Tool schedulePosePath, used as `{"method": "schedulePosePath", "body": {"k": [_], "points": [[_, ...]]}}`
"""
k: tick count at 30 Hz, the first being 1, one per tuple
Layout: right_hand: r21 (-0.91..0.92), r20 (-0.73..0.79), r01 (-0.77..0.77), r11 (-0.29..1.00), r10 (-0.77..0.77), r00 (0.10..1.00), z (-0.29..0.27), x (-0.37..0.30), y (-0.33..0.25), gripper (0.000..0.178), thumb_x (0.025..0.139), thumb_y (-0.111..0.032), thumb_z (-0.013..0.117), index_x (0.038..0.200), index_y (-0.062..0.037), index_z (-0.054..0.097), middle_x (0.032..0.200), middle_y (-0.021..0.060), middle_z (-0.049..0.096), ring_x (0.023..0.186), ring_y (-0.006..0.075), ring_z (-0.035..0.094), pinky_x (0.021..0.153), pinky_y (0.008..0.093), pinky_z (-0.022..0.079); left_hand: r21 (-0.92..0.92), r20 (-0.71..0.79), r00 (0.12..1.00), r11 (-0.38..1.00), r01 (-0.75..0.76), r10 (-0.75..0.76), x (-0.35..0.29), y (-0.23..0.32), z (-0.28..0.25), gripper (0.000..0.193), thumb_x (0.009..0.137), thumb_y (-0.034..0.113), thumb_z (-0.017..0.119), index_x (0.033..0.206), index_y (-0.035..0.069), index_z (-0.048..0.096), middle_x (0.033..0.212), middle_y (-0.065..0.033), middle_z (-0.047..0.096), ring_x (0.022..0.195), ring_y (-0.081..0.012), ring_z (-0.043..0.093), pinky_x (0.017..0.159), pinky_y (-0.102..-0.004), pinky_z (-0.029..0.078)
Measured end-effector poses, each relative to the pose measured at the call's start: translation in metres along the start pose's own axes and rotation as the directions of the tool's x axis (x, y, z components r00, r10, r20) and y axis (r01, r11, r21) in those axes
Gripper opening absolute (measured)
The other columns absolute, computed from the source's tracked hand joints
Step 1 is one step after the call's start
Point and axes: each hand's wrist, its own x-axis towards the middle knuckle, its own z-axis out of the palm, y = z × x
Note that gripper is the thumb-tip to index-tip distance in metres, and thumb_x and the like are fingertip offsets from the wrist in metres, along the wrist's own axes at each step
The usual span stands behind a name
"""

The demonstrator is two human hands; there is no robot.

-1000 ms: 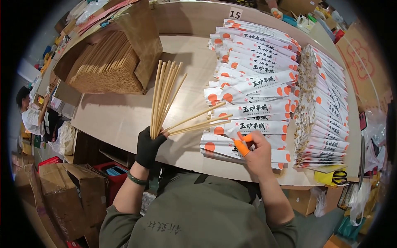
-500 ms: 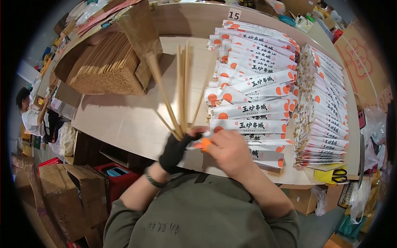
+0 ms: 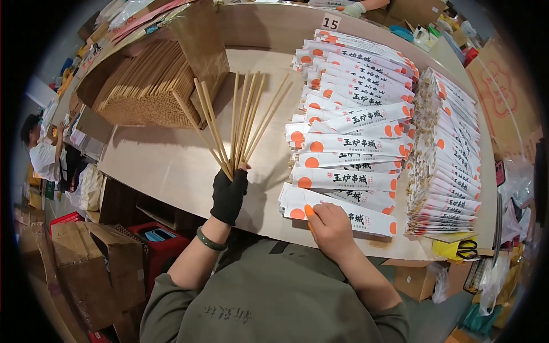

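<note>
A fan of several wooden chopsticks [image 3: 243, 123] stands upright in my left hand [image 3: 230, 194], which wears a black glove with bare fingertips and is closed around their lower ends. My right hand [image 3: 331, 231], with an orange cover on one digit, is closed at the nearest white paper chopstick sleeve [image 3: 372, 223]. The fingers appear to pinch that sleeve's left part; their undersides are hidden. Beyond it lies a column of overlapping white sleeves [image 3: 354, 146] with orange dots and dark lettering.
A cardboard box [image 3: 203, 46] on its side holds stacked chopsticks [image 3: 148, 91] at the back left. Another pile of filled sleeves [image 3: 452, 154] stands at the right, with black-handled scissors [image 3: 467, 249] near the table edge. A co-worker [image 3: 43, 148] is far left; another's gloved hand [image 3: 354, 9] shows at the top.
My hands have moved apart: the left went slightly left and down with the chopsticks, now more spread. My right hand has moved right and down onto the nearest sleeve. A gloved hand appeared at the top.
</note>
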Motion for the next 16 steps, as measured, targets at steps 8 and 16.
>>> {"method": "schedulePosePath", "body": {"k": [8,16], "points": [[0.154,-0.129,-0.203,0.967,0.223,0.966,-0.004,0.000,0.005,0.018,0.071,-0.007,0.075,0.075,-0.0005,0.059,0.077,0.0105,0.056,0.067,0.0241,0.055,0.057,0.0345,0.045,0.270,-0.004,0.998,0.961,0.063,-0.064,-0.008,0.016,-0.021,0.025,0.085,0.026,0.067,0.086,0.001,0.068,0.071,-0.0039,0.065,0.058,-0.0086,0.055,0.054,-0.0240,0.043],[0.702,0.298,-0.647,0.296,0.703,0.645,-0.045,0.019,0.032,0.016,0.081,-0.008,0.072,0.073,-0.0069,0.058,0.075,-0.0009,0.050,0.067,0.0068,0.043,0.084,0.0244,0.047,0.302,0.094,0.995,0.953,0.003,-0.033,-0.006,0.023,-0.049,0.018,0.081,0.018,0.070,0.088,0.001,0.067,0.074,-0.0056,0.065,0.070,-0.0110,0.060,0.068,-0.0258,0.048]]}}
